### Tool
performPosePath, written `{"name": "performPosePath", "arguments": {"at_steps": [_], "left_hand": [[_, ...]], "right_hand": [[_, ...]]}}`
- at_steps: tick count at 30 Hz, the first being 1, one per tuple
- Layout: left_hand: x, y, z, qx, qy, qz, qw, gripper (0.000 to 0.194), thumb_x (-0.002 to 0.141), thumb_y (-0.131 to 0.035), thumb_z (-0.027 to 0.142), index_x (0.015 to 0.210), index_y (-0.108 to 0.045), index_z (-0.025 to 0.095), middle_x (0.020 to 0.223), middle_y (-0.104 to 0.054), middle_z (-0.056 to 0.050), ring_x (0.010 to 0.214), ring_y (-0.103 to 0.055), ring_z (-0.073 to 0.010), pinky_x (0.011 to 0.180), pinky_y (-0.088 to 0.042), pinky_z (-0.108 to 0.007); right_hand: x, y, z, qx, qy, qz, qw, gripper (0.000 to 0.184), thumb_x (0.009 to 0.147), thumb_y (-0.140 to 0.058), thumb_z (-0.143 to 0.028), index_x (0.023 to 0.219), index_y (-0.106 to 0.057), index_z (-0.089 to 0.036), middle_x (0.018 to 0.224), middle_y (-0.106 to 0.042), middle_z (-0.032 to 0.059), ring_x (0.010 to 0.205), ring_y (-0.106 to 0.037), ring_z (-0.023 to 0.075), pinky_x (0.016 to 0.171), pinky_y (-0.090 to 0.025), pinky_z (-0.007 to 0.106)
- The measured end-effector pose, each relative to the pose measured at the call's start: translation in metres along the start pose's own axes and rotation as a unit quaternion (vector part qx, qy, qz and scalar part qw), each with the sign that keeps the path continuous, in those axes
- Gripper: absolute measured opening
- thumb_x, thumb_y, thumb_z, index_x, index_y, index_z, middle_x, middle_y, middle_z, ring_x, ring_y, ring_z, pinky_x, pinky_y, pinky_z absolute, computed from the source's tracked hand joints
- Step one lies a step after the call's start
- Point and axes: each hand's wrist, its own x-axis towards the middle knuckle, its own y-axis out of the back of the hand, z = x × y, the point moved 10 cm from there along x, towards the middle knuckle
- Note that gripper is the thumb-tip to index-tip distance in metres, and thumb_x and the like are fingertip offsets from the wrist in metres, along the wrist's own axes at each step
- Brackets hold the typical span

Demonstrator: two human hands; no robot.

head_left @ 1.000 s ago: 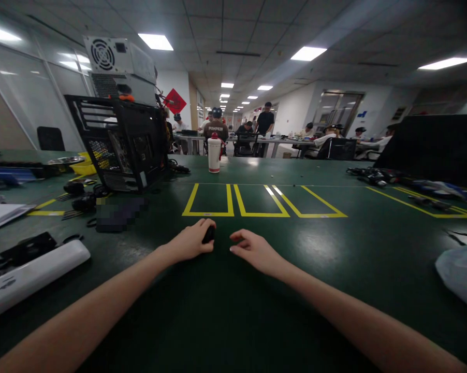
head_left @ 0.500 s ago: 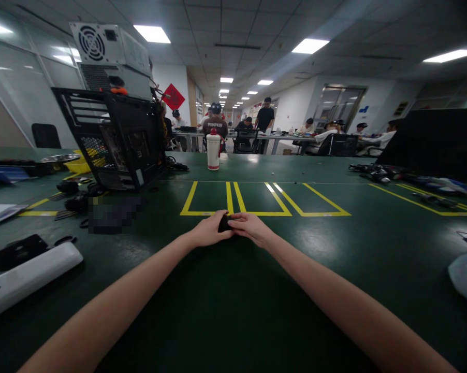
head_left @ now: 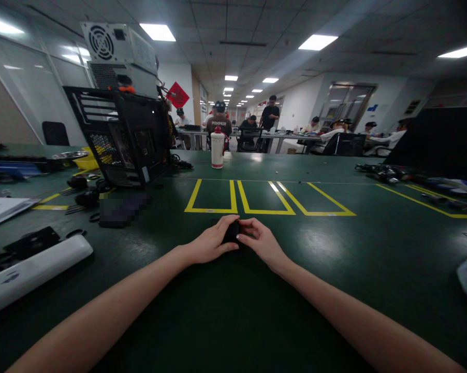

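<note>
My left hand [head_left: 212, 241] and my right hand [head_left: 261, 241] meet on the dark green table [head_left: 233, 290], just in front of the yellow taped boxes [head_left: 264, 199]. Both close around a small black object [head_left: 232, 231] held between them; its shape is mostly hidden by the fingers. Both forearms stretch out over the table from the lower corners.
An open black computer case [head_left: 120, 137] with a grey power supply [head_left: 119, 57] on top stands at the left. A white bottle [head_left: 217, 147] stands behind the boxes. A white bar [head_left: 35, 272], black parts and cables lie left. Cables lie far right. People sit at tables behind.
My right hand came over from the right and closed on the black object that my left hand held alone. Both hands now grip it together, a little nearer to me.
</note>
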Motion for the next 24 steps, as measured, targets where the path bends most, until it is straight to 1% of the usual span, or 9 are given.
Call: {"name": "performPosePath", "arguments": {"at_steps": [5,8,10,13,16,20,24], "left_hand": [[0.0012,-0.0035,-0.0027,0.043,-0.006,0.003,0.999,0.063,0.078,-0.05,0.033,0.127,-0.012,0.025,0.13,-0.027,-0.009,0.113,-0.04,-0.0243,0.094,-0.034,-0.043],[0.0009,-0.0028,-0.0004,0.052,-0.011,0.013,0.998,0.061,0.078,-0.049,0.031,0.127,-0.013,0.024,0.128,-0.029,-0.01,0.114,-0.038,-0.0246,0.095,-0.033,-0.044],[0.001,-0.0028,0.001,0.05,-0.018,0.016,0.998,0.06,0.078,-0.049,0.029,0.127,-0.013,0.023,0.127,-0.031,-0.01,0.114,-0.037,-0.0241,0.096,-0.033,-0.044],[0.0023,-0.0032,0.0002,0.046,-0.021,0.018,0.999,0.059,0.078,-0.049,0.028,0.126,-0.015,0.023,0.124,-0.033,-0.01,0.111,-0.04,-0.023,0.094,-0.034,-0.042],[0.0037,-0.0034,-0.0029,0.051,-0.011,0.021,0.998,0.057,0.077,-0.05,0.028,0.124,-0.018,0.022,0.12,-0.035,-0.009,0.105,-0.044,-0.0221,0.091,-0.038,-0.041],[0.004,-0.0029,-0.0031,0.06,-0.009,0.036,0.997,0.055,0.075,-0.051,0.026,0.122,-0.021,0.022,0.117,-0.037,-0.009,0.102,-0.045,-0.0225,0.088,-0.039,-0.041],[0.0041,-0.0032,-0.0031,0.06,-0.006,0.039,0.997,0.055,0.075,-0.051,0.027,0.121,-0.022,0.022,0.116,-0.037,-0.009,0.101,-0.046,-0.0226,0.087,-0.04,-0.042]], "right_hand": [[0.002,-0.0011,0.0015,0.01,-0.001,-0.002,1.0,0.031,0.068,-0.059,-0.019,0.098,-0.052,-0.019,0.098,-0.057,0.0032,0.095,-0.054,0.0158,0.088,-0.042,0.034],[0.0007,-0.0016,0.0007,0.008,-0.002,-0.002,1.0,0.032,0.068,-0.058,-0.019,0.099,-0.051,-0.019,0.101,-0.056,0.0037,0.097,-0.053,0.0159,0.089,-0.041,0.034],[0.0001,-0.0008,0.0009,0.012,-0.006,0.002,1.0,0.036,0.068,-0.059,-0.019,0.103,-0.05,-0.02,0.104,-0.056,0.0043,0.098,-0.053,0.0161,0.09,-0.041,0.034],[-0.0001,-0.0017,0.0032,0.023,-0.019,-0.006,1.0,0.04,0.068,-0.059,-0.019,0.106,-0.049,-0.02,0.107,-0.055,0.005,0.101,-0.052,0.0165,0.091,-0.04,0.034],[-0.0003,-0.0039,0.0044,0.04,-0.026,-0.016,0.999,0.037,0.067,-0.059,-0.019,0.104,-0.051,-0.02,0.105,-0.057,0.0046,0.1,-0.053,0.0163,0.091,-0.039,0.034],[-0.0004,-0.0028,0.0022,0.06,-0.016,-0.002,0.998,0.028,0.07,-0.057,-0.023,0.097,-0.053,-0.02,0.099,-0.059,0.0028,0.096,-0.055,0.0151,0.09,-0.039,0.033],[0.0018,-0.0013,0.0013,0.037,-0.005,0.008,0.999,0.024,0.07,-0.057,-0.024,0.094,-0.053,-0.02,0.096,-0.058,0.0019,0.093,-0.055,0.0143,0.087,-0.042,0.031]]}}
